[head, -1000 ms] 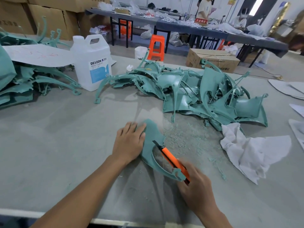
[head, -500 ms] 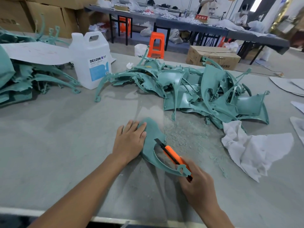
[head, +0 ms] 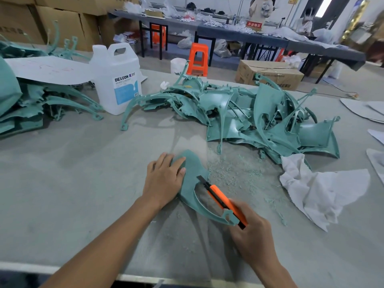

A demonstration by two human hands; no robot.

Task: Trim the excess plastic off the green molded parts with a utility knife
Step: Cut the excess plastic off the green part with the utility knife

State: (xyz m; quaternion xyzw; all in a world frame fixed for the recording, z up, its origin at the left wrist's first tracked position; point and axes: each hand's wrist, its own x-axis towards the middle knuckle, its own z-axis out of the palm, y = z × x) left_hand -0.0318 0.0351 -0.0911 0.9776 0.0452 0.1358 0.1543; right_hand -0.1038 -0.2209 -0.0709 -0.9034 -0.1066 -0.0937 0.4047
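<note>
Far to the left of the pressing fingers (head: pixel 165 162), stacked parts (head: pixel 25 113): green mouldings in a heap with a white sheet (head: pixel 47 69) on top, well apart from the work.
White jug (head: pixel 116 80): upright on the table (head: pixel 62 183), beyond the left fingers and to their left.
Left hand (head: pixel 164 179): flat, with the fingers straight and close together; it presses the wide end of the part onto the table.
Green part (head: pixel 193 169): its wide end is under the left fingertips, and its thin curved arm runs toward the right fingers.
Utility knife (head: pixel 222 200): orange body with the blade out. The tip sits at the inner edge of the part's opening, near the left thumb.
Right hand (head: pixel 253 240): fingers curled round the rear of the knife; their tips are hidden.
Shavings (head: pixel 234 171): green crumbs just beyond the knife.
Pile of parts (head: pixel 259 121): tangled mouldings, far beyond the right fingers.
White cloth (head: pixel 320 188): crumpled, to the right of the right fingers.
Blade near thumb: I judge that a hard push, if the flash gives way suddenly, could send the tip into the left thumb.
Thin arm unpinned: only the wide end is held, so the part may turn on the crumbs and the blade may cut into good plastic.
</note>
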